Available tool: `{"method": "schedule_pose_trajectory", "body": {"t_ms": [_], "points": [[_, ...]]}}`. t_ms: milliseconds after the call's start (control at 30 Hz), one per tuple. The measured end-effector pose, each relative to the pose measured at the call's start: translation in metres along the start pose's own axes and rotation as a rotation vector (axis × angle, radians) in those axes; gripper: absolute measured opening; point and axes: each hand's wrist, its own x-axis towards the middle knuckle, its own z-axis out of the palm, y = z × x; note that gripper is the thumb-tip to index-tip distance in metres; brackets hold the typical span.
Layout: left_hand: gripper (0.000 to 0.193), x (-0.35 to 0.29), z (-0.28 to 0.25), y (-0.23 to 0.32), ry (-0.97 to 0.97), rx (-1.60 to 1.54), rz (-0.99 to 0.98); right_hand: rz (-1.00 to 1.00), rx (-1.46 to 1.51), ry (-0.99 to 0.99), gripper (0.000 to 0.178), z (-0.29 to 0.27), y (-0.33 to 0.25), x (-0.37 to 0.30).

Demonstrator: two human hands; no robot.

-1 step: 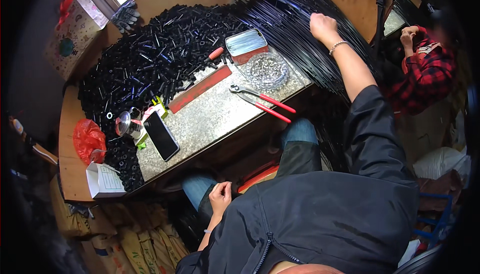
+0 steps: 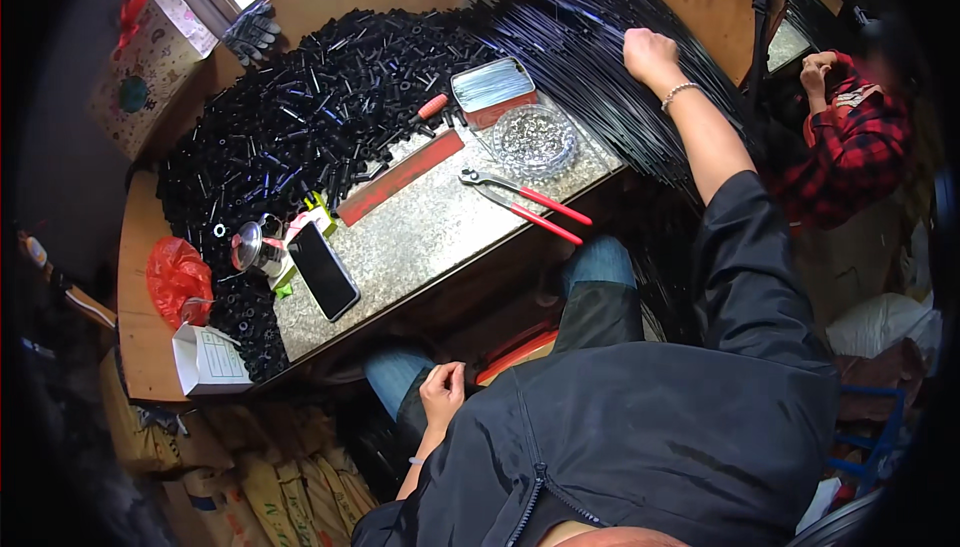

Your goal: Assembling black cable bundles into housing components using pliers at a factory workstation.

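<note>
My right hand [image 2: 651, 55] is closed in a fist over a spread of long thin black rods [image 2: 610, 112] at the far right of the bench. What it holds, if anything, is hidden. Low in front of me, beside my thigh, my left hand [image 2: 441, 392] has its fingers curled together; their contents cannot be seen. On the grey worktop [image 2: 400, 247] lie pliers [image 2: 525, 204] with red handles. Behind them stand a clear round dish [image 2: 533, 142] of small metal pieces and a rectangular tin [image 2: 493, 85] holding thin silvery pins or wires.
A large heap of short black tubular pieces [image 2: 310, 107] covers the back left. A red flat bar [image 2: 403, 177], a phone [image 2: 323, 272], a red plastic bag [image 2: 178, 282] and a white box [image 2: 210, 359] are nearby. A person in a checked sleeve [image 2: 850, 172] sits at right.
My right hand has shifted very slightly to the right and toward me, still closed. The left hand and the things on the bench have stayed put.
</note>
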Motion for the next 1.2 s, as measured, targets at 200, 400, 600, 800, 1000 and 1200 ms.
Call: {"method": "schedule_pose_trajectory", "body": {"t_ms": [200,400,600,800,1000,1200], "points": [[0.005,0.002,0.001,0.003,-0.02,-0.018,0.042,-0.021,-0.101,0.093,0.019,-0.005,0.009,-0.013],[0.005,-0.002,0.005,-0.001,-0.006,-0.034,0.019,-0.15,-0.172,0.223,0.02,-0.021,0.026,-0.008],[0.006,-0.003,0.004,0.001,-0.04,-0.043,0.003,-0.059,-0.19,0.247,0.022,-0.066,0.048,-0.011],[0.006,0.0,0.002,0.005,-0.053,-0.037,-0.008,-0.069,-0.247,0.126,0.024,-0.126,0.071,-0.021],[0.006,0.023,0.004,0.032,-0.095,-0.1,0.081,-0.033,-0.172,0.246,0.028,-0.149,0.111,-0.011],[0.034,0.079,-0.005,0.102,-0.092,-0.11,0.344,-0.209,0.743,-0.165,0.028,-0.139,0.065,-0.053]]}}
